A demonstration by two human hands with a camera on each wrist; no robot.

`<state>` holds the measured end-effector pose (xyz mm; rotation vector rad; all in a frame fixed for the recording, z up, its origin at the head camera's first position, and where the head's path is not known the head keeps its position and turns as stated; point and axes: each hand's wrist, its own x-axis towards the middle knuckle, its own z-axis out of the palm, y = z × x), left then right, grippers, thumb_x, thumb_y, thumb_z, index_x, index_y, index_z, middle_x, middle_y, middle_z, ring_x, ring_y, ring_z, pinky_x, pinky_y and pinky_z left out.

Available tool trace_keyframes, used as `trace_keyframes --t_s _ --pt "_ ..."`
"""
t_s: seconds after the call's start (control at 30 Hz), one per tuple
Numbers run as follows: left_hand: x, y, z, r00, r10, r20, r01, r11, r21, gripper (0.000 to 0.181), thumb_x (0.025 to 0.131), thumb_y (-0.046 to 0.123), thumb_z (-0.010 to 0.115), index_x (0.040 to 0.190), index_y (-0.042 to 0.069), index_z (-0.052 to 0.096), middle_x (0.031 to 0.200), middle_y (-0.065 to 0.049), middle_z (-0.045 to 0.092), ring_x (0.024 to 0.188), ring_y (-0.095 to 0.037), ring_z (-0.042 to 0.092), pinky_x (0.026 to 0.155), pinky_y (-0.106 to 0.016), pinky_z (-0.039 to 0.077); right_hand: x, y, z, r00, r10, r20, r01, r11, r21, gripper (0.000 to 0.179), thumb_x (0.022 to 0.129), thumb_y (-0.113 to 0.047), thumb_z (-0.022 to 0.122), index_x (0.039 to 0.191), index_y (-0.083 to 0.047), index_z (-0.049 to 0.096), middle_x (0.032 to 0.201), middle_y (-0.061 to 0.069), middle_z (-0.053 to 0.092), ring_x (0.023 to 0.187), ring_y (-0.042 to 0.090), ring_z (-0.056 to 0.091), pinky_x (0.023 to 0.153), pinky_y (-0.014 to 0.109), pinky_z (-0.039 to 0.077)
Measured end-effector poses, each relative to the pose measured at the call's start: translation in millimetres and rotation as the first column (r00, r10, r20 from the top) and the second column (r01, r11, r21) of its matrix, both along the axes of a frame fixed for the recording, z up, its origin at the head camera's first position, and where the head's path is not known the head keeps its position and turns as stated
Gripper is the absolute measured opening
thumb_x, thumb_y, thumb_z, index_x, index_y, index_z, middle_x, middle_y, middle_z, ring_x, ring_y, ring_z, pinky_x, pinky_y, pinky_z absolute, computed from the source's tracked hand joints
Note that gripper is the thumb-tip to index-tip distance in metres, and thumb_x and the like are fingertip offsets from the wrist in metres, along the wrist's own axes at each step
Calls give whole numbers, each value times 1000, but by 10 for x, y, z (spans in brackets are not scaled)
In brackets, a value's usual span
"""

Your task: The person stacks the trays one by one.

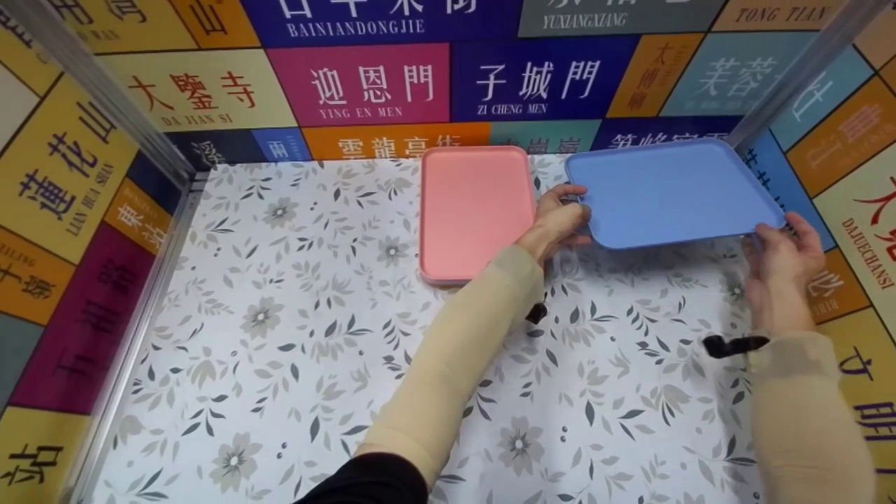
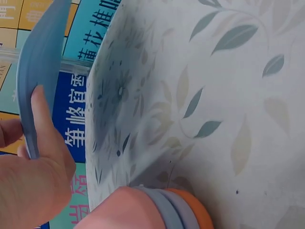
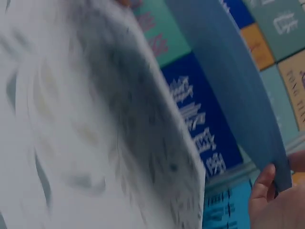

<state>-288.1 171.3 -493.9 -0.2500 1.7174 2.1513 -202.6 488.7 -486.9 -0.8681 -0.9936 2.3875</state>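
Both hands hold a blue rectangular tray (image 1: 672, 189) up over the back right of the table. My left hand (image 1: 558, 220) pinches its left edge, thumb on one face and fingers on the other, as the left wrist view shows. At the near right corner, my right hand (image 1: 784, 259) grips the rim between thumb and fingers. The tray's underside (image 3: 238, 95) faces the right wrist camera, apart from the tabletop. Just left of the left hand lies a pink tray (image 1: 476, 210). Beneath it, the left wrist view reveals stacked rims, including an orange one (image 2: 200, 210).
A white tablecloth (image 1: 315, 364) with grey flowers and leaves covers the table. Colourful sign panels (image 1: 364, 84) with Chinese lettering rise at the back and both sides. Clear corner strips (image 1: 150, 133) stand where the panels meet.
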Motion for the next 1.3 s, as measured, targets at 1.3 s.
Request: trace_keyframes --t_s 1.3 --pt "-34 -441 -12 999 12 -29 -7 988 156 43 92 -7 75 130 12 67 104 -7 69 111 -37 78 85 -55 72 137 -1061 -3 996 47 76 -57 990 128 101 88 19 81 164 -39 48 137 -5 48 100 19 70 64 29 63"
